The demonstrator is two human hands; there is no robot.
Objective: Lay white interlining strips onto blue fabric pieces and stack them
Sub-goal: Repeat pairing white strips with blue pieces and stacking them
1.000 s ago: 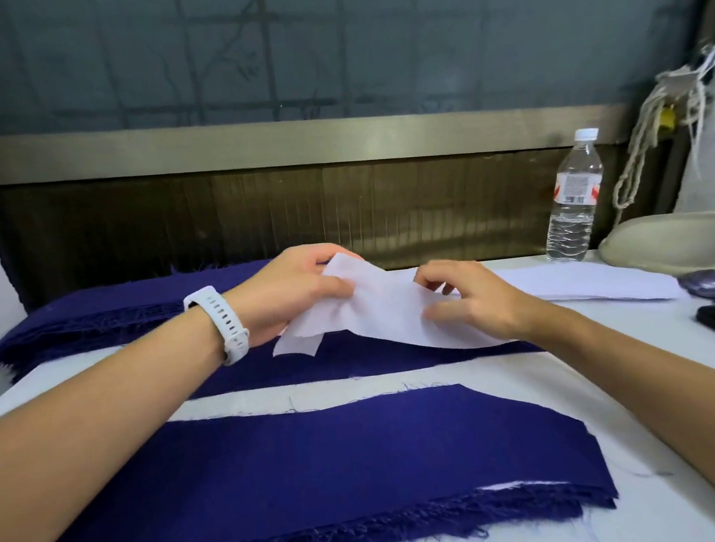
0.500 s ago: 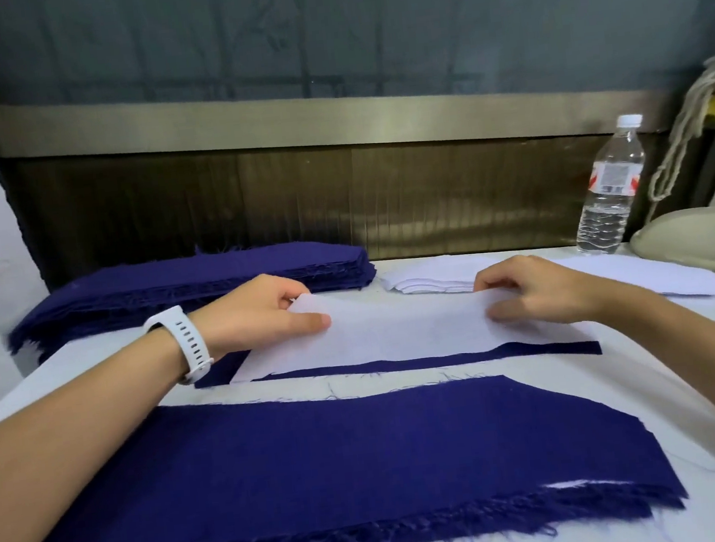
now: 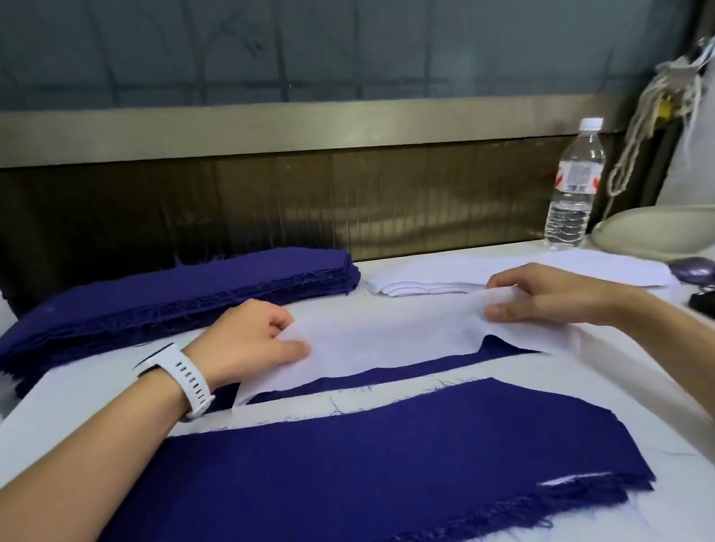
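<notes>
The white interlining strip between your hands is thin, matte and slightly translucent, a long soft band with a cleanly cut edge. It lies across a narrow blue fabric piece, a dense dark-blue weave that shows as a thin curved band along the strip's near side. Your left hand sits knuckles up on the left end of the strip, fingers curled under and thumb laid flat along it, pinching that end; a white perforated watch wraps that wrist. Your right hand pinches the right end between thumb and curled fingers, and there the strip is lifted a little, so its near edge arches up off the blue cloth. Both forearms reach in from the near corners and the strip is stretched between the hands. Just in front of them, across a bare strip of white table, lies a wide blue fabric panel, flat, with a heavily frayed, fringed near edge and a sliver of white showing under its right near corner. Beyond your left hand is a thick stack of blue pieces, its layered edges fuzzy with loose threads. Beyond your right hand, a flat pile of white strips fans out at its rounded left end. At the far right stand a clear ribbed water bottle with a white cap and a loop of pale braided cord.
</notes>
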